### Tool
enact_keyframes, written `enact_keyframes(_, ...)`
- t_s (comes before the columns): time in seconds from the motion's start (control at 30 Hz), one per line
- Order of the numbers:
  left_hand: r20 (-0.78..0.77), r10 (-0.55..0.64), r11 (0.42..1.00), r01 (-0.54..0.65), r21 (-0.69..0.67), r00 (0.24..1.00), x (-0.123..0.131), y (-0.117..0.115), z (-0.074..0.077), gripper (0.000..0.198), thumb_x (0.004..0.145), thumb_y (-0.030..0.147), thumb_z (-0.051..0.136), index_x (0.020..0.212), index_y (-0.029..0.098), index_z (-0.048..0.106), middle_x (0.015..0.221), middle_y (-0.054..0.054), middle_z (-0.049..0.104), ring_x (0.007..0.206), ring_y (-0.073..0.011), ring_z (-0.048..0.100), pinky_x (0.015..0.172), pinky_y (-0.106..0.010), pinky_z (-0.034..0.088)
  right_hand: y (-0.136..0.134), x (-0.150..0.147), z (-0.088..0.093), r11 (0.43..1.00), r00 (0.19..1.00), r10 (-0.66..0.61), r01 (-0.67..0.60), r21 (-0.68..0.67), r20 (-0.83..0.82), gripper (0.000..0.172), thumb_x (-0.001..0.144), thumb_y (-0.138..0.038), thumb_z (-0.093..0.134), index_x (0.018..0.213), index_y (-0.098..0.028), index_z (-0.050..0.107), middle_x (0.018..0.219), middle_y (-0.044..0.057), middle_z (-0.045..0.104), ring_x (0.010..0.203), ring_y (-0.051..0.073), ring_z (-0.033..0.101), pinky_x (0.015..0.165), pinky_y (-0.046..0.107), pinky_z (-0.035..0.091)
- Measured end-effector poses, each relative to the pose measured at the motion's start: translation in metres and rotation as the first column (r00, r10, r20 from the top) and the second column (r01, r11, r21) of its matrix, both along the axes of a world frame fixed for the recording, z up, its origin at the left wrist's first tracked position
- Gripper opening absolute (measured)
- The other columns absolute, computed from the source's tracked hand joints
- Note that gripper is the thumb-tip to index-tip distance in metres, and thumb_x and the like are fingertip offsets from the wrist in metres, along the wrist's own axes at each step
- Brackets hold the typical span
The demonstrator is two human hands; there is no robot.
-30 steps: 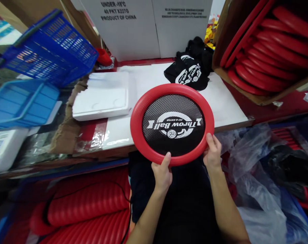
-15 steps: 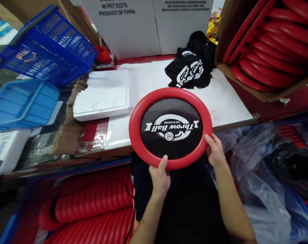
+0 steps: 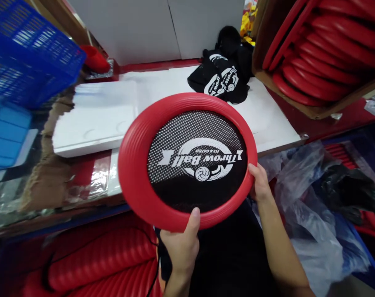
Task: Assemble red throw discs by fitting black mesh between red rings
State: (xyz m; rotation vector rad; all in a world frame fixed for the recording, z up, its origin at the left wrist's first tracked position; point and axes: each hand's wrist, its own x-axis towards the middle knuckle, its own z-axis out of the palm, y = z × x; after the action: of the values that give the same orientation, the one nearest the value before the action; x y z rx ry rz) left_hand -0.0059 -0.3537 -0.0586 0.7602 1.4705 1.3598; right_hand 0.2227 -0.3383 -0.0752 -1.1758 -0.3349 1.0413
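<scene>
mid-frame, left hand (image 3: 181, 246) and right hand (image 3: 259, 182) pinch a red-rimmed disc (image 3: 189, 161), fingers closed. a slackened grip could drop it.

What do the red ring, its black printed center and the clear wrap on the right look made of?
Red ring: probably satin plastic, perhaps rubbery, judging by its smooth, fine grooves. Black center: likely matte mesh fabric; light shows through its tiny holes. Clear wrap: apparently thin, glossy plastic film, see-through and creased.
</scene>
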Motion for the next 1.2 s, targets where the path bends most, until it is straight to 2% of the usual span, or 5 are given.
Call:
enact_keyframes(0.5,0.301,-0.093,0.986,0.129,-0.102,0.949,-0.012,0.065,-0.013,0.044,0.075,0.037,0.093,0.108,0.020,0.070,0.101,-0.001,0.070,0.090,-0.0143,0.068,0.083,-0.023,0.058,-0.002,-0.011,0.034,0.996,0.628,-0.084,0.024,0.089,0.774,0.067,0.099,-0.037,0.067,0.163,-0.039,0.046,0.178,-0.001,0.026,0.166,0.030,0.023,0.137,0.051,0.024)
enact_keyframes(0.67,-0.181,-0.271,0.944,0.225,-0.241,0.945,-0.024,0.087,0.006,0.063,0.075,0.052,0.093,0.117,0.021,0.058,0.108,-0.008,0.068,0.091,-0.0248,0.069,0.080,-0.038,0.060,0.011,0.000,0.025,0.985,0.712,-0.156,0.058,0.164,0.685,0.065,0.098,-0.036,0.067,0.161,-0.035,0.050,0.179,-0.002,0.026,0.167,0.029,0.022,0.137,0.051,0.026)
enact_keyframes(0.83,-0.792,-0.056,0.972,0.214,0.096,0.608,-0.004,0.081,0.037,0.060,0.083,0.054,0.088,0.121,0.019,0.057,0.104,-0.008,0.063,0.091,-0.0285,0.066,0.093,-0.051,0.054,0.015,-0.001,0.017,0.984,0.773,-0.169,0.096,0.151,0.612,0.063,0.101,-0.035,0.066,0.162,-0.032,0.049,0.176,0.001,0.036,0.165,0.026,0.029,0.139,0.050,0.019)
enact_keyframes(1.0,-0.975,-0.075,0.428,0.890,0.156,0.207,0.067,0.068,0.063,0.062,0.092,0.052,0.080,0.138,0.016,0.059,0.128,-0.018,0.067,0.120,-0.0367,0.063,0.101,-0.051,0.051,0.017,-0.007,0.019,0.975,0.864,-0.217,0.166,0.150,0.454,0.061,0.100,-0.037,0.068,0.159,-0.028,0.054,0.174,0.003,0.040,0.163,0.026,0.033,0.138,0.050,0.022)
enact_keyframes(1.2,-0.984,-0.143,0.204,0.970,-0.132,-0.104,0.093,0.081,0.085,0.055,0.093,0.044,0.080,0.135,0.014,0.061,0.120,-0.018,0.071,0.104,-0.0341,0.068,0.087,-0.045,0.054,0.015,-0.005,0.020,0.964,0.911,-0.219,0.145,0.225,0.350,0.057,0.097,-0.036,0.072,0.153,-0.032,0.060,0.173,0.001,0.040,0.163,0.025,0.034,0.138,0.049,0.024)
